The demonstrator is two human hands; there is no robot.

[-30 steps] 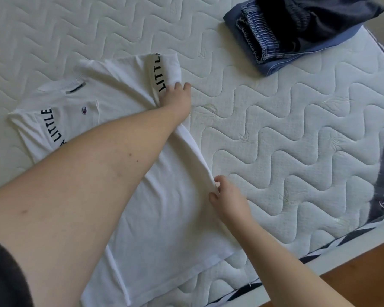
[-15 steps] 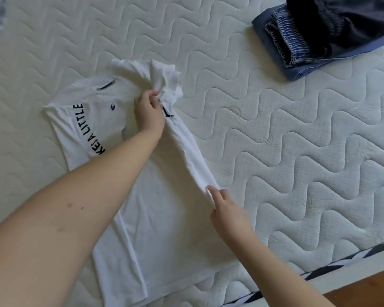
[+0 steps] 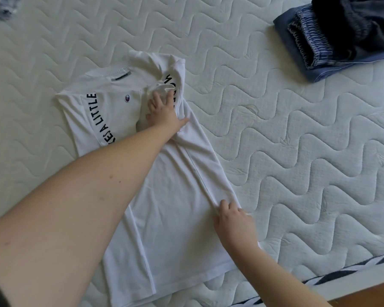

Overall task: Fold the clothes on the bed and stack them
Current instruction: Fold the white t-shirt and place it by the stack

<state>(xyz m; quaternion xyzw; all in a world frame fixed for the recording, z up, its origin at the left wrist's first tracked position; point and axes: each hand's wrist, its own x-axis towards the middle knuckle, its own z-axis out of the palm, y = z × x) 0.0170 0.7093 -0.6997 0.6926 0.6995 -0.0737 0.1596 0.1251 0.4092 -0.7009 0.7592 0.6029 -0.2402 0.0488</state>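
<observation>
- The left arm reaches far across the white T-shirt [image 3: 164, 196] from the near left, forearm stretched out over the fabric.
- The left hand [image 3: 162, 109] lies flat near the chest of the shirt, fingers spread and straight, pressing the folded-in sleeve down; the thumb sticks out to the right along the fold.
- The right arm comes in from the near right corner, shorter in its reach.
- The right hand [image 3: 232, 222] sits at the right folded edge of the shirt, lower down toward the hem, with its fingers curled onto the cloth; it looks like a pinch on the fold, though the fingertips are partly hidden under the hand.
- The T-shirt lies flat on the quilted mattress [image 3: 297, 151], left of the middle of it, its collar at the far end and its hem at the near end by the bed's edge.
- Its long axis runs from far left to near right, slightly slanted; the right side is folded inward, making a long straight crease between the two hands.
- Black lettering runs along the left shoulder and again on the turned-in sleeve.
- A stack of folded dark clothes [image 3: 341, 34] rests at the far right of the mattress, well apart from the shirt.
- A bit of greyish fabric [image 3: 2, 9] shows at the far left corner, too blurred to make out.
</observation>
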